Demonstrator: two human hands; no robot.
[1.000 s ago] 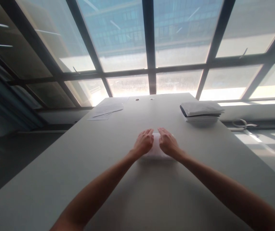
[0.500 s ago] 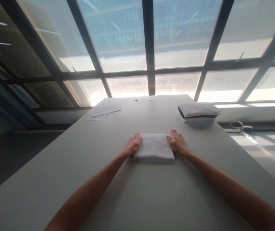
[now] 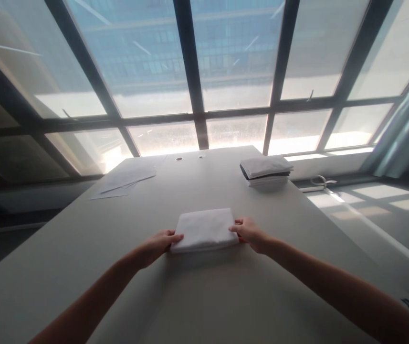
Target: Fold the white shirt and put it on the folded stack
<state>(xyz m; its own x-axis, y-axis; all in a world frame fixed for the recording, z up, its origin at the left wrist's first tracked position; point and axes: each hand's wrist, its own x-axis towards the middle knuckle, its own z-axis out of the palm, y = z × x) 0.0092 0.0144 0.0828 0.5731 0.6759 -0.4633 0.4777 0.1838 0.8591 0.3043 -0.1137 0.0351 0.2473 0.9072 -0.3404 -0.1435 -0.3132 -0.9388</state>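
Note:
A flat white folded bundle, which looks like cloth or soft paper, lies level in front of me over the pale table. My left hand grips its left edge, thumb on top and fingers beneath. At the right edge my right hand pinches it the same way, thumb on the upper face. Whether the bundle is slightly raised or rests on the tabletop, I cannot tell.
Toward the back right of the table stands a stack of white folded pieces with a dark layer. Loose white sheets lie at the back left. Large windows rise behind the table, and a coiled white cable is beyond its right edge.
My hands went from lying flat on the bundle's sides to gripping its edges. The view has turned right, and the bundle appears a little tilted.

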